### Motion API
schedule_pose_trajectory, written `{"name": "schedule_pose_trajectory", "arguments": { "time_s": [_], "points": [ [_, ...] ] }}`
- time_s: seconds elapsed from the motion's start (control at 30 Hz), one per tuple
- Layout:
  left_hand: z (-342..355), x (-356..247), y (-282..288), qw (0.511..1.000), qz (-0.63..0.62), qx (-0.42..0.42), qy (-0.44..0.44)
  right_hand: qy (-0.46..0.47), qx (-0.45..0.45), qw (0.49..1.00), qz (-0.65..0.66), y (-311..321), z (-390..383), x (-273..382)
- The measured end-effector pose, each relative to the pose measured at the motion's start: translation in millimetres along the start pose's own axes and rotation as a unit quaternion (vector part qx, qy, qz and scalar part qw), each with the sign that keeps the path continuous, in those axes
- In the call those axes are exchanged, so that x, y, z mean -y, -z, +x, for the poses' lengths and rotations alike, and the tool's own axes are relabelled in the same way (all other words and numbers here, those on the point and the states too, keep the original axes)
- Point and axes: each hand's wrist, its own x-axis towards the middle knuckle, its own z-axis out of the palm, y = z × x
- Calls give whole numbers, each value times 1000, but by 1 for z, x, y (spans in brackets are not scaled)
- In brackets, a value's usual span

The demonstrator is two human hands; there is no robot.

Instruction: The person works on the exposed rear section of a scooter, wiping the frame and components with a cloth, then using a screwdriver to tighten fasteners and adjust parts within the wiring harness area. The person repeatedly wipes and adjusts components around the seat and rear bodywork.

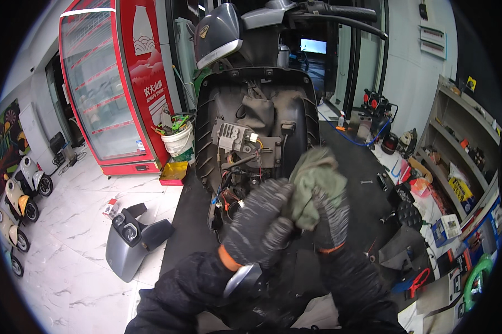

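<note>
Both my hands wear dark grey knitted gloves with orange cuffs. My right hand (332,220) is closed around a crumpled grey-green rag (318,183), which bunches up above the fingers. Close to the rag's left edge is my left hand (257,221), smeared by motion, so its grip cannot be made out. Beyond them stands a scooter's opened front (206,161), its inner black shell bare and dusty. A finned metal box (228,134) sits on a bracket inside, and loose wiring (224,186) hangs below it, partly behind my left hand.
A grey scooter panel (131,247) lies on the white tiles at left, near a small box (110,207). Behind it are a red display fridge (142,83) and a white bucket (178,140). To the right, a wrench (366,182) lies on the dark mat beside cluttered shelving (456,147).
</note>
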Motion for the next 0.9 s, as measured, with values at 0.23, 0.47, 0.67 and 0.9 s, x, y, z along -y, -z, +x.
{"name": "schedule_pose_trajectory", "arguments": {
  "time_s": [0.23, 0.47, 0.67, 0.9],
  "points": [
    [19, 76, 67, 939, 201, -240, 141, 55, 251, 877, -406, -20, 237, -23],
    [-8, 175, 61, 906, -52, -268, 324, 146, 469, 774, -400, -47, 327, -102],
    [-12, 195, 36, 894, -89, -241, 367, -44, 352, 849, -392, -31, 251, -44],
    [-18, 193, 38, 902, -64, -209, 371, 57, 168, 928, -328, 24, 136, -46]
  ]
}}
